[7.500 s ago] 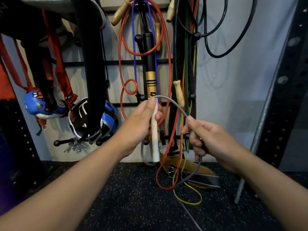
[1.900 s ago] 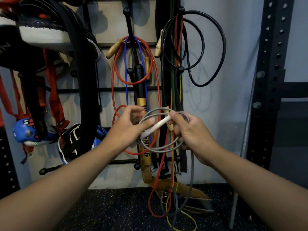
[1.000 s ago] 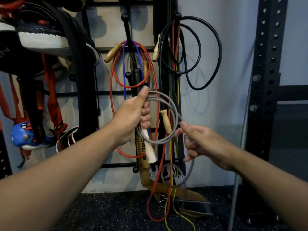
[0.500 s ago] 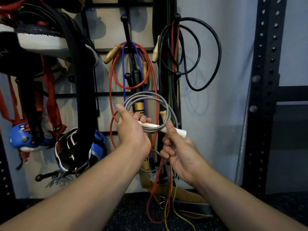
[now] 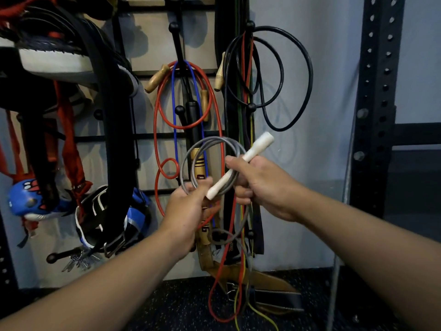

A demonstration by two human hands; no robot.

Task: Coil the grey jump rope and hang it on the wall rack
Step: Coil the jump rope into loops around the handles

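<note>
The grey jump rope [image 5: 188,158] is wound into several loops in front of the black wall rack [image 5: 177,32]. My left hand [image 5: 188,209] pinches the bottom of the coil between thumb and fingers. My right hand [image 5: 265,185] grips a white handle [image 5: 253,151] of the rope, which slants up to the right across the coil. A loose grey tail [image 5: 225,237] curls below both hands. The rack's black knobbed pegs stand above and behind the coil.
A red rope [image 5: 157,120], a blue rope [image 5: 175,111] with wooden handles, and a black cable [image 5: 296,91] hang on the rack pegs. Black belts, blue gloves [image 5: 26,201] and red straps hang at left. A perforated steel upright [image 5: 377,91] stands at right. Speckled rubber floor below.
Over the last second both hands came together at the coil. The white handle has swung from lying level to slanting up to the right, now gripped by my right hand.
</note>
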